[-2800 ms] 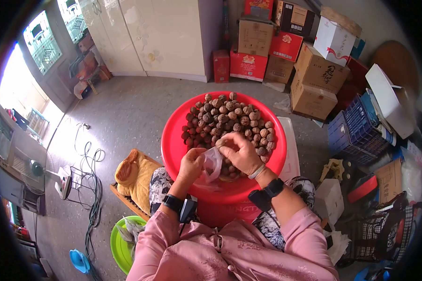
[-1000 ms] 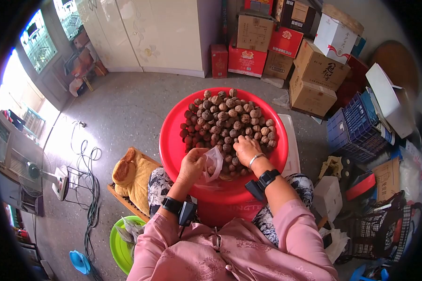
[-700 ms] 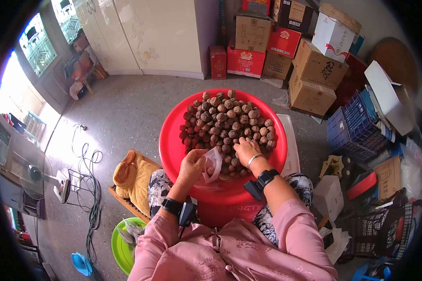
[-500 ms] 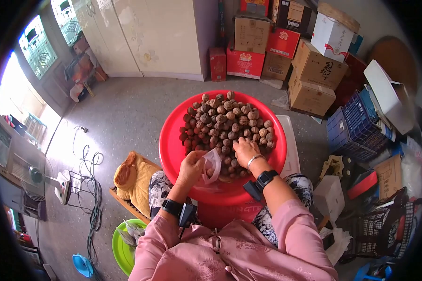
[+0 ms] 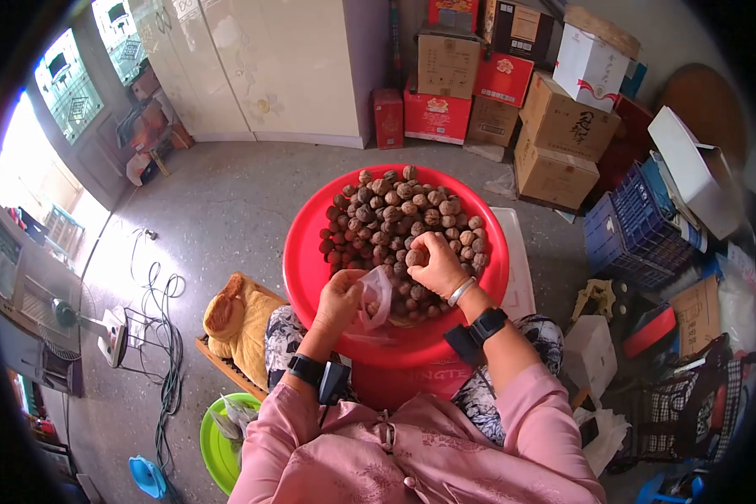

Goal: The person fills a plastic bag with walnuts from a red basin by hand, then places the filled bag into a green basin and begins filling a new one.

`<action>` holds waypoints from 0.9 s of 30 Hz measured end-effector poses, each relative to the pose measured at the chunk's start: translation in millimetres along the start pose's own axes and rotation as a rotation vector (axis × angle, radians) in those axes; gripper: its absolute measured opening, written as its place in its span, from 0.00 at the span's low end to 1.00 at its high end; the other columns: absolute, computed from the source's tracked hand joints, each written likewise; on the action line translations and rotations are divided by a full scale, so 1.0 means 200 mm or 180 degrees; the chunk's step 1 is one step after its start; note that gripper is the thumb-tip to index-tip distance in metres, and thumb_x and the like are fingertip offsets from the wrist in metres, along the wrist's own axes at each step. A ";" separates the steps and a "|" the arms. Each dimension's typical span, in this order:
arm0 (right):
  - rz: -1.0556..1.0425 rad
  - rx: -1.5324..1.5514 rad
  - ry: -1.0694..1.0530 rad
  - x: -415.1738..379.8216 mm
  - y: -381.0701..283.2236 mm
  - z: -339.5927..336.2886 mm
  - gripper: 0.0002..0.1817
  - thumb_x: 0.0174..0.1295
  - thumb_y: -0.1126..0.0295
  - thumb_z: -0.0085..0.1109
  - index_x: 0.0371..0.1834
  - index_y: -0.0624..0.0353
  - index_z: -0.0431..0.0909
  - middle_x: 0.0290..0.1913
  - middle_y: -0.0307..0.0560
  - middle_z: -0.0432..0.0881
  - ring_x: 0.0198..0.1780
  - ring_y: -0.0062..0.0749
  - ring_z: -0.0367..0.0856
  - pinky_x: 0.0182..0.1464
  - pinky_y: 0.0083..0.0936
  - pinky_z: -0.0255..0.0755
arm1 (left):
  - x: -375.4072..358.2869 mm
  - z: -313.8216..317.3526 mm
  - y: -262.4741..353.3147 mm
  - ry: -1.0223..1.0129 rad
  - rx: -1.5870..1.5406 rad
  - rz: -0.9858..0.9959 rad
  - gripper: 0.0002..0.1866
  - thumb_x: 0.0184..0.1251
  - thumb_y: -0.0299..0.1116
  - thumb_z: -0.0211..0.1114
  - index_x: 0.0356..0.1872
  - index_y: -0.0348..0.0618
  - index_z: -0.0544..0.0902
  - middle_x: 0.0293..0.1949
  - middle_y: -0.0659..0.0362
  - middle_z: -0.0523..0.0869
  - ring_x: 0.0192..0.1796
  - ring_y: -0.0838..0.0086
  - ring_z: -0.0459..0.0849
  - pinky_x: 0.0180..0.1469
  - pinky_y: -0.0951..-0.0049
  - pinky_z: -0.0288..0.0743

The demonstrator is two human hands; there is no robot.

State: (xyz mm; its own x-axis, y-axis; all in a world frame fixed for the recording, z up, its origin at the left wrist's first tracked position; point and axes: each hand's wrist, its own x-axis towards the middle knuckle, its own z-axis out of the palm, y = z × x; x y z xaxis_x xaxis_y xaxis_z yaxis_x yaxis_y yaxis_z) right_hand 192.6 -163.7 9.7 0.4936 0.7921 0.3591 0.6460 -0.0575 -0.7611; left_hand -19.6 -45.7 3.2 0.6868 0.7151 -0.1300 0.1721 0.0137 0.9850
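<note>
A wide red basin (image 5: 304, 302) holds a heap of brown walnuts (image 5: 392, 214) in front of my lap. My left hand (image 5: 340, 296) pinches the edge of a thin clear plastic bag (image 5: 376, 301), which hangs over the near part of the basin with something brown inside. Just right of the bag, my right hand (image 5: 438, 267) grips one walnut (image 5: 416, 258) between thumb and fingers, above the heap.
Stacked cartons (image 5: 567, 122) and a blue crate (image 5: 638, 223) stand at the right. A yellow cushion (image 5: 248, 340) lies on a chair to the left, near a green basin (image 5: 212, 445). Cables (image 5: 172, 353) run over the floor beside a fan (image 5: 67, 315).
My right hand has come up slightly from the heap, and a walnut now shows between its fingers. My left hand and the bag have barely shifted.
</note>
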 end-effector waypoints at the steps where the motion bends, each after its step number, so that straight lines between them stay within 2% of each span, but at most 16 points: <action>1: -0.0113 0.0105 0.0080 0.00 -0.01 -0.01 0.20 0.44 0.75 0.66 0.43 0.59 0.74 0.43 0.55 0.77 0.50 0.51 0.75 0.53 0.39 0.72 | 0.00 0.00 0.00 0.0003 0.0007 -0.0046 0.14 0.69 0.30 0.57 0.53 0.39 0.79 0.31 0.61 0.84 0.20 0.82 0.76 0.20 0.81 0.70; 8: -0.0290 0.0067 0.0059 -0.02 -0.08 -0.07 0.21 0.45 0.78 0.64 0.46 0.58 0.74 0.45 0.54 0.76 0.50 0.50 0.75 0.52 0.38 0.73 | 0.00 0.00 0.01 0.0019 -0.0051 -0.0139 0.14 0.70 0.30 0.57 0.53 0.40 0.79 0.31 0.62 0.84 0.20 0.83 0.75 0.20 0.81 0.70; 10: -0.0474 0.0011 0.0310 -0.02 -0.09 -0.07 0.21 0.46 0.78 0.63 0.46 0.58 0.74 0.45 0.54 0.75 0.50 0.50 0.75 0.52 0.38 0.73 | -0.01 0.00 0.04 0.0020 0.0029 -0.0124 0.14 0.70 0.30 0.57 0.53 0.39 0.79 0.31 0.62 0.84 0.20 0.83 0.75 0.20 0.81 0.70; 13: -0.0359 0.0138 0.0375 -0.02 -0.10 -0.07 0.21 0.45 0.79 0.63 0.47 0.58 0.74 0.45 0.55 0.75 0.50 0.50 0.76 0.52 0.39 0.73 | -0.01 0.01 0.04 0.0009 0.0079 -0.0096 0.14 0.70 0.30 0.57 0.53 0.39 0.79 0.31 0.62 0.83 0.20 0.83 0.75 0.19 0.81 0.69; 17: -0.0499 -0.0045 0.0388 -0.02 -0.09 -0.07 0.22 0.45 0.78 0.66 0.46 0.58 0.74 0.44 0.54 0.76 0.51 0.51 0.75 0.53 0.38 0.73 | -0.02 0.00 0.06 -0.0005 0.0065 -0.0095 0.14 0.70 0.31 0.57 0.53 0.39 0.79 0.31 0.61 0.83 0.18 0.82 0.75 0.19 0.81 0.69; 19: -0.0162 0.0149 0.0138 -0.04 -0.09 -0.07 0.20 0.48 0.71 0.71 0.44 0.59 0.76 0.42 0.54 0.80 0.49 0.49 0.78 0.51 0.37 0.74 | -0.01 0.01 0.03 0.0055 0.0040 -0.0030 0.14 0.70 0.31 0.57 0.54 0.39 0.79 0.30 0.61 0.83 0.18 0.82 0.74 0.18 0.80 0.69; 20: -0.0160 0.0154 0.0131 -0.05 -0.09 -0.07 0.20 0.48 0.71 0.71 0.44 0.59 0.76 0.42 0.54 0.80 0.49 0.49 0.78 0.51 0.37 0.74 | -0.01 0.01 0.02 0.0116 0.0012 0.0039 0.14 0.70 0.31 0.57 0.54 0.38 0.79 0.29 0.60 0.83 0.17 0.81 0.74 0.18 0.80 0.68; 22: 0.0744 0.0545 -0.0330 -0.07 -0.09 -0.05 0.20 0.52 0.63 0.72 0.43 0.61 0.78 0.40 0.53 0.84 0.46 0.45 0.82 0.50 0.35 0.76 | -0.01 0.00 0.03 0.0084 -0.0013 -0.0007 0.15 0.70 0.31 0.57 0.54 0.37 0.78 0.29 0.60 0.82 0.17 0.81 0.74 0.17 0.80 0.69; 25: 0.0760 0.0615 -0.0399 -0.09 -0.15 -0.04 0.20 0.56 0.59 0.70 0.44 0.62 0.79 0.41 0.53 0.86 0.44 0.40 0.85 0.49 0.34 0.77 | -0.01 0.00 0.05 0.0065 -0.0005 -0.0048 0.15 0.71 0.31 0.57 0.54 0.36 0.78 0.28 0.60 0.82 0.17 0.80 0.75 0.17 0.79 0.70; 27: 0.0627 0.0797 -0.0360 -0.08 -0.21 -0.05 0.19 0.57 0.60 0.68 0.45 0.61 0.79 0.42 0.51 0.86 0.46 0.39 0.85 0.50 0.32 0.76 | -0.01 0.00 0.05 0.0085 0.0017 -0.0052 0.15 0.71 0.32 0.57 0.54 0.36 0.78 0.27 0.60 0.82 0.17 0.80 0.75 0.17 0.79 0.70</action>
State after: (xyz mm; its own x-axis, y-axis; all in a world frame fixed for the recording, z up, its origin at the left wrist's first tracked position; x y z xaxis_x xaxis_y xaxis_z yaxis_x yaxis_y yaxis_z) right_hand 163.4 -180.0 40.2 0.5179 0.8439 0.1403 0.3746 -0.0762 -0.9241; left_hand -19.1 -47.3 12.6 0.6648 0.7332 -0.1430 0.1870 0.0219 0.9821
